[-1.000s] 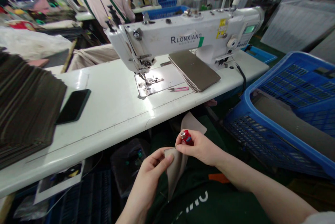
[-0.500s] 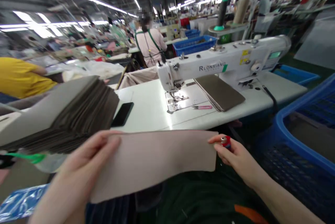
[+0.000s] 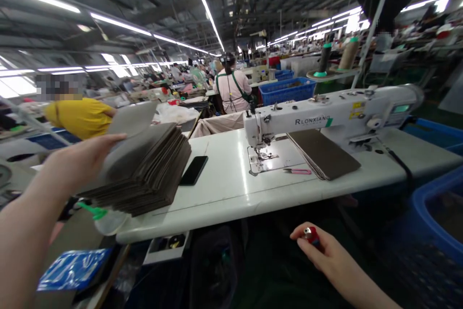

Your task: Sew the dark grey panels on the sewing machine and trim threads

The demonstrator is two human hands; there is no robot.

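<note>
My left hand [image 3: 85, 157] is at the tall stack of grey-brown fabric panels [image 3: 159, 167] on the left of the sewing table. Its fingers pinch the edge of a light grey panel [image 3: 135, 118], which stands tilted up over the stack. In front of the table edge, low on the right, hovers my right hand [image 3: 325, 253]. Its fingers are curled round a small red object with a metal tip [image 3: 308, 234], whose kind I cannot make out.
A white sewing machine [image 3: 307, 118] stands on the table [image 3: 220, 198]. Pink thread snips [image 3: 298, 171], a black phone [image 3: 194, 170] and a smaller panel pile [image 3: 325, 154] lie there. A blue basket [image 3: 430, 217] is at right, a squeeze bottle [image 3: 108, 222] at left.
The panel stretched between both hands has left my right hand. My left hand has moved up and left to the stack. The view has shifted; my right hand keeps the red object.
</note>
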